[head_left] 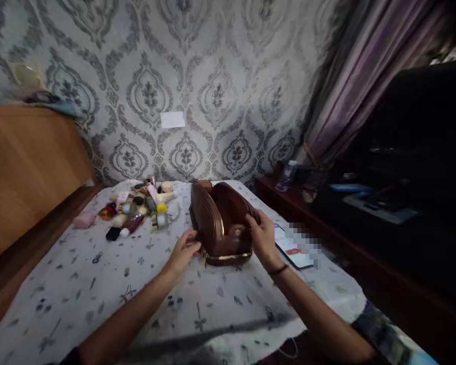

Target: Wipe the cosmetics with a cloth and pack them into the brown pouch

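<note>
Closest in, a leaf-print cloth is spread under everything, its near edge a bit rumpled below the forearms. The left hand is set at the near left corner of a brown zip bag, fingers loosely curled, probably to steady that corner; whether anything is actually pinched there can't be told. With the right hand, a dark band at its wrist, the bag's right wall is grasped near the rim, thumb and fingers apparently clamped over it. Looks like the mouth is being kept apart that way, since the inside can be seen between the two grips. The bag is rested on the cloth, gold zip at its near end.

Just right of the right grip, a lit-screen device is laid flat, clear of the bag. Off to the left and beyond the left grip, a heap of cosmetics is bunched together, so the bag's spot seems to be left uncluttered. Farther still, past the right grip, a clear bottle is stood by the patterned wallpaper.
</note>
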`<state>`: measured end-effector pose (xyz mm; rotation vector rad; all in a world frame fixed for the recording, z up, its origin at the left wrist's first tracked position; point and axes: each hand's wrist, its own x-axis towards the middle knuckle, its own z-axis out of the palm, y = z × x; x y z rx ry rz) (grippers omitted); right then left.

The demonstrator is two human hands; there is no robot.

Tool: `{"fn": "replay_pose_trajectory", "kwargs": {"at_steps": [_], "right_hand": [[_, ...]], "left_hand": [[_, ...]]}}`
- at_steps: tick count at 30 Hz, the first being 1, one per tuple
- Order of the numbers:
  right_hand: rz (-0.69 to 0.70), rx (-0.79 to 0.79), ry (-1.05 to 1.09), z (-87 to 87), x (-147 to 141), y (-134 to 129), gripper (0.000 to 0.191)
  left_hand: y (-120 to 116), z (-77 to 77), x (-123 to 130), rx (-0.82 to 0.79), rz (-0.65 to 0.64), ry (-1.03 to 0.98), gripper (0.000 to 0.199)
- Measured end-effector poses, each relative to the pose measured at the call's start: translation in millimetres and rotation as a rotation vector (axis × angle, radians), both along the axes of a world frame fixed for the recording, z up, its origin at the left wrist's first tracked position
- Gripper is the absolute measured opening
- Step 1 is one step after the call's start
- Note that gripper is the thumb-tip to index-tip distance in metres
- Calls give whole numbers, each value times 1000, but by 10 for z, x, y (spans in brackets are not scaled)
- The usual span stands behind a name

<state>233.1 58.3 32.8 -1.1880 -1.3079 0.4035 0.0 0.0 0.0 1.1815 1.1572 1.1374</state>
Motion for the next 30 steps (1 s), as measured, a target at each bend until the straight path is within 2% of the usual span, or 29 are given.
{"fn": "replay_pose_trajectory", "kwargs": {"at_steps": [4,7,10,13,16,19,21,24,27,30], "right_hand": [[-4,9,-1,-53,55,-116,29],[22,24,-2,-29,64,-101,30],[37,31,4,2,64,-55,32],[41,26,4,2,67,-41,33],[49,2,-13,-16,72,-65,34],[54,-22,-29,-25,74,-104,37],[55,-34,-42,-21,77,-131,39],[57,-58,-72,-12,83,-164,40],[68,-69,-93,-7,102,-179,41],[69,-51,-114,14,145,-200,46]], "left_hand": [[-14,-44,9,18,-32,59,31],[87,-10,-27,60,-59,125,32],[248,108,-72,143,-54,195,33],[406,307,-71,244,-32,262,42],[549,543,-9,443,-24,373,61],[672,739,53,805,-92,709,75],[725,819,56,940,-156,933,76],[741,860,-4,978,-154,1124,64],[715,837,-78,979,-96,1148,55],[700,766,-127,976,-100,1121,62]]}}
